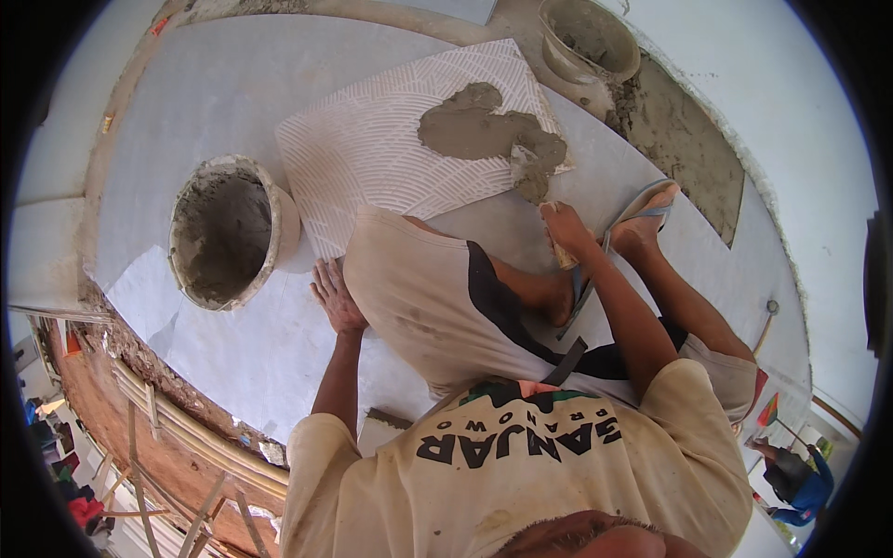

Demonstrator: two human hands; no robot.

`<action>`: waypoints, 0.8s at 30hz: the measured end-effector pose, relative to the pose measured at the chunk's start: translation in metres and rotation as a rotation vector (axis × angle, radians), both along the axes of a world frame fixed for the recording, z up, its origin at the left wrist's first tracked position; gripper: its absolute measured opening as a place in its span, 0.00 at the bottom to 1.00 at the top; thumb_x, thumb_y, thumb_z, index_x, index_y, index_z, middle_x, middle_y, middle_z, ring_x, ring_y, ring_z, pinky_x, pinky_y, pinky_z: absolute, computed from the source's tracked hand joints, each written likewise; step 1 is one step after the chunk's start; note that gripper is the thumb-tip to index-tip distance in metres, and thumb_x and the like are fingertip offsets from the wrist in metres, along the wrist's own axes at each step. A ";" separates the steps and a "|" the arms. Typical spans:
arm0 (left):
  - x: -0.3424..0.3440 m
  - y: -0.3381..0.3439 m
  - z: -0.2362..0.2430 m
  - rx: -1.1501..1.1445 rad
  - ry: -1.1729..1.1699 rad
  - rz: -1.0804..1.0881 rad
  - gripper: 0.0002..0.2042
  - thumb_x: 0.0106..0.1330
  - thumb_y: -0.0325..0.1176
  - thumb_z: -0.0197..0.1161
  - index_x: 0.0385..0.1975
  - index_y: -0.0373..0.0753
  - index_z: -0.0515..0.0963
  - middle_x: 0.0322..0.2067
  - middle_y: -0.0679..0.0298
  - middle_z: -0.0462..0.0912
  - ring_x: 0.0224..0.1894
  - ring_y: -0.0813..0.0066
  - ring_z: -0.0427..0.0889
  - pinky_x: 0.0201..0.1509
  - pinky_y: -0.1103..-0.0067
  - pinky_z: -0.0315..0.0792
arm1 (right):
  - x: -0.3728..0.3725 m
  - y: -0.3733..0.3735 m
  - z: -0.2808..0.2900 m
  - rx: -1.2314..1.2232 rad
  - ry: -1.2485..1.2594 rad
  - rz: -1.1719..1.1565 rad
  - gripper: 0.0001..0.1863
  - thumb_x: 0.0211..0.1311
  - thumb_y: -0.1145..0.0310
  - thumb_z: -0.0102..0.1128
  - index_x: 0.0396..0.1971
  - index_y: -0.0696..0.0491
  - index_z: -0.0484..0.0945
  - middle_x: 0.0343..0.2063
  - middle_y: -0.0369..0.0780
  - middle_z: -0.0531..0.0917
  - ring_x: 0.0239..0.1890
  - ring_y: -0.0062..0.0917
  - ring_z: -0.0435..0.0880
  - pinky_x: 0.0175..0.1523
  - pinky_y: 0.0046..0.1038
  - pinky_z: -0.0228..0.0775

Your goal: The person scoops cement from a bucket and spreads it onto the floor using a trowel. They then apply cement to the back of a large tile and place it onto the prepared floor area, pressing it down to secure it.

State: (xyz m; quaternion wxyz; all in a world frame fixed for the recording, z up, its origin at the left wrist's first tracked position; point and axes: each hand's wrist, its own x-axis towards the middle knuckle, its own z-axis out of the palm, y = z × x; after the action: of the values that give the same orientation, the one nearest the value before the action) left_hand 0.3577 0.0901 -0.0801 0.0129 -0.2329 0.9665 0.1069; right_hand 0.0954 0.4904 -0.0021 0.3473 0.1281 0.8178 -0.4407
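Shirt (530,484) | bore black capitals (527,443) in two rows, one large, one small | showed upside down

The ridged tile (372,153) looked pinkish white to me, w/ curved, parallel comb lines crossing in diff. directions. Mortar (456,130) on it was mid grey, slightly brownish; the trowel (532,167) was smeared same grey, its handle (564,255) tan. Near bkt (286,228): off-white outside, dk grey-brown coating inside; far bkt (569,67) approx. same. Floor slabs (186,93) were plain pale blue-grey; the mortar bed (693,153), dk grey-brown. I saw beige shorts (405,288) w/ a curved blk panel (480,286), a cream T-shirt (558,488) w/ blk lettering (536,448), & sandals (658,212) w/ grey-blue straps. Beyond: reddish-brown earth (186,451), a co-worker's blue top (819,485), & a small red-&-green flag (768,410).
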 end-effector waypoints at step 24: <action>-0.001 -0.002 0.004 0.042 0.018 -0.003 0.44 0.64 0.56 0.53 0.74 0.38 0.46 0.75 0.50 0.40 0.77 0.51 0.35 0.77 0.55 0.29 | -0.067 -0.028 0.028 0.688 0.465 0.435 0.23 0.69 0.54 0.49 0.49 0.59 0.70 0.40 0.58 0.83 0.46 0.54 0.81 0.51 0.51 0.72</action>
State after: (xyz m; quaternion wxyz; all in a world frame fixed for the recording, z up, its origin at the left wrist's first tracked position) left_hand 0.3564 0.0877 -0.0761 0.0090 -0.2300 0.9646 0.1291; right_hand 0.0282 0.4623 0.0255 0.1764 -0.0408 0.9804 -0.0780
